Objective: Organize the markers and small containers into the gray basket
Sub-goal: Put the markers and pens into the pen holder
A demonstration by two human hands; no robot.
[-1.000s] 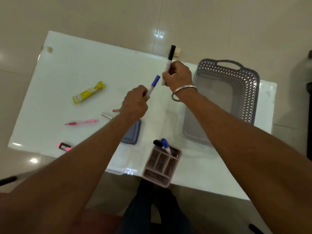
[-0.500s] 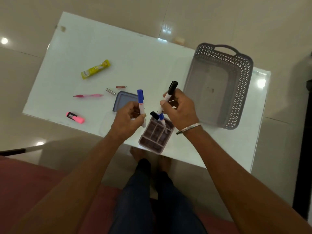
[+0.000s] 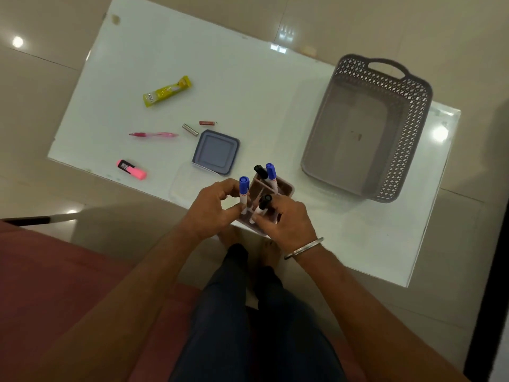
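We see both forearms reach fwd, wrists close together. Left hand (image 3: 213, 206) has fingers curled, thumb and index pinched. Right hand (image 3: 286, 220) is knuckles-up, fingers bent down in a pinch; metal bangle (image 3: 303, 248) on right wrist.

My hands hide the near end of the divided organizer (image 3: 283, 187), and the yellow packet's (image 3: 167, 91) print is unreadable.

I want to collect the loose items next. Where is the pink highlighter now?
In the head view, the pink highlighter lies at the table's near-left edge, below the pink pen and left of the gray-blue square lid, apart from both hands.
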